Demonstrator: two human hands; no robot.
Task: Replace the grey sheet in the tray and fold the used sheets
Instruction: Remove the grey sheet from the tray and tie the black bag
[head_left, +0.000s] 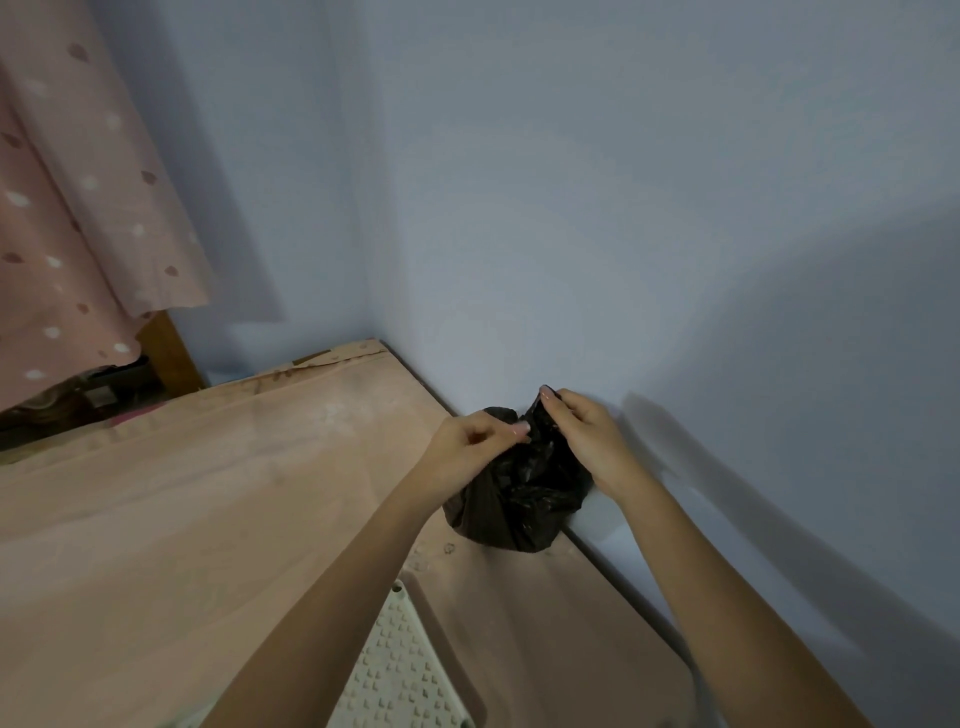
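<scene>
A black plastic bag (519, 499), bunched and full, sits on the pink surface (208, 493) against the blue wall. My left hand (467, 447) pinches the bag's top edge on its left side. My right hand (587, 441) pinches the bag's top on the right, fingers curled round the plastic. A cream perforated tray (405, 670) shows at the bottom, partly hidden under my left forearm. No grey sheet is visible.
The blue wall (623, 208) runs close along the right edge of the pink surface. A pink spotted curtain (67, 208) hangs at the upper left above a wooden frame (171, 353) and dark clutter.
</scene>
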